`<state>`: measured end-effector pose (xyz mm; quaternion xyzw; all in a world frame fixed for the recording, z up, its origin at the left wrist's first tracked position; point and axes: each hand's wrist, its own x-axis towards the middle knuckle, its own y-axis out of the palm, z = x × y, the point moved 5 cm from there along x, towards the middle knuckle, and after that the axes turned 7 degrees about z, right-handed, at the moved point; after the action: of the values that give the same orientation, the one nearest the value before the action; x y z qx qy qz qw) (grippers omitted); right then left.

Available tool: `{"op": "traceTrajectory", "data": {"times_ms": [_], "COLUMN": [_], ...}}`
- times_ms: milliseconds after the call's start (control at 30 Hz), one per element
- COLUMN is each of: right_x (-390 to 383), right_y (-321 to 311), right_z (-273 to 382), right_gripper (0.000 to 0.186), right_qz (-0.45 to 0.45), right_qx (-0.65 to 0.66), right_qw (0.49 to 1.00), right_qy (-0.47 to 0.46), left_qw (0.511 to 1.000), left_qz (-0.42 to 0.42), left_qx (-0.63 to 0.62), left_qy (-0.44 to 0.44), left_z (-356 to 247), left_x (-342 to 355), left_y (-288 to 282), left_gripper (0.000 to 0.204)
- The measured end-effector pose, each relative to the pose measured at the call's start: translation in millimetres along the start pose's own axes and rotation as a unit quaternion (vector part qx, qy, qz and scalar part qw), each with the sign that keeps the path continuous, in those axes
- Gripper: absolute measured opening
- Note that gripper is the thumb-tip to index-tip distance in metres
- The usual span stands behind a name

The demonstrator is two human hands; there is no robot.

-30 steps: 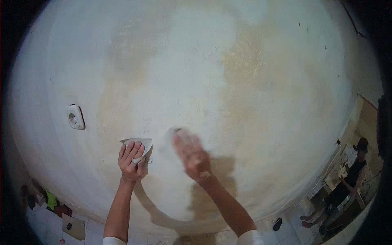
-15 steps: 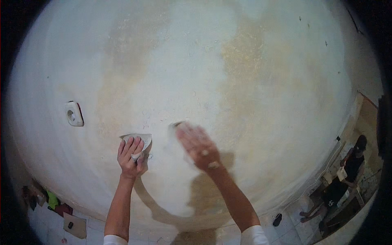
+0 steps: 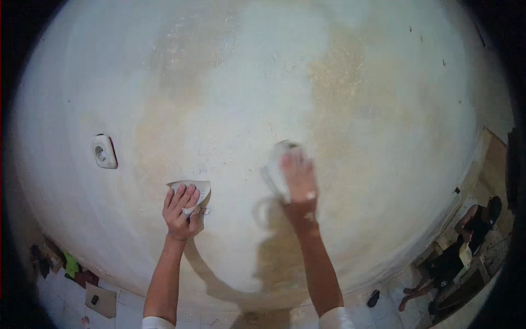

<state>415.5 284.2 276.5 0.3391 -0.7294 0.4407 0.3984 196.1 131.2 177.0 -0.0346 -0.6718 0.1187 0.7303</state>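
Observation:
My left hand (image 3: 181, 211) rests against the wall (image 3: 252, 98), its fingers over a curled, pale grey sheet of sandpaper (image 3: 203, 188) whose corners stick out past the fingertips. To the right and somewhat higher, my right hand (image 3: 301, 178) lies flat to the wall, smeared by motion. Under it is another pale sheet, apparently sandpaper (image 3: 272, 171), showing along the hand's left side and above the fingers. The wall is whitish with tan, rough patches, and shadows of my arms fall on it below the hands.
A white wall socket (image 3: 104, 151) is at the left. At the lower right sits another person (image 3: 455, 257) in dark clothes, near a dark shoe (image 3: 373, 298). On the tiled floor at lower left lie a cardboard piece (image 3: 101, 301) and a green item (image 3: 71, 265).
My right hand has swept up and to the right across the wall with its sheet. The left hand keeps its place on the wall; the view has shifted slightly.

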Motion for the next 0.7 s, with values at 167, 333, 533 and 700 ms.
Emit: {"op": "traceTrajectory", "data": {"times_ms": [167, 333, 533, 700], "right_x": [-5, -18, -45, -78], "right_y": [-9, 6, -19, 29], "right_z": [-7, 14, -37, 3], "right_gripper": [0.061, 0.044, 0.048, 0.046], "right_qz": [-0.098, 0.097, -0.083, 0.067], "right_qx": [-0.035, -0.045, -0.080, -0.031], "right_qw": [0.985, 0.994, 0.990, 0.996], "right_qy": [0.135, 0.002, 0.084, -0.055], "left_qw": [1.000, 1.000, 1.000, 1.000], "left_qz": [0.000, 0.001, 0.003, -0.007], "left_qx": [-0.020, -0.007, -0.016, -0.016], "left_qy": [-0.003, 0.001, -0.001, 0.008], "left_z": [-2, -4, 1, -4], "left_x": [2, 2, 1, 5], "left_y": [2, 1, 0, 0], "left_gripper": [0.034, 0.034, 0.033, 0.033]}}
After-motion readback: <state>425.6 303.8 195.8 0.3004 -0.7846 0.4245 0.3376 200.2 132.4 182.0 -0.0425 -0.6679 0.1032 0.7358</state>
